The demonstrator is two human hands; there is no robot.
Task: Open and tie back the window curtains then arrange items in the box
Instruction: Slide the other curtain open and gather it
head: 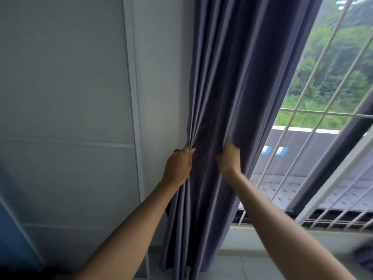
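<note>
A grey-purple curtain (232, 81) hangs in gathered folds between the white wall and the window. My left hand (178, 165) grips the curtain's left edge at about waist height of the cloth, fingers curled round the folds. My right hand (229, 157) grips the curtain's right edge at the same height, with its fingers hidden behind the fabric. The cloth between both hands is bunched narrow. No box or tie-back shows in this view.
The window (323, 98) with white bars stands uncovered to the right, greenery and a road outside. A white panelled wall (70, 98) fills the left. The window sill (282, 235) runs low on the right, and a blue object (12, 229) sits at the far left edge.
</note>
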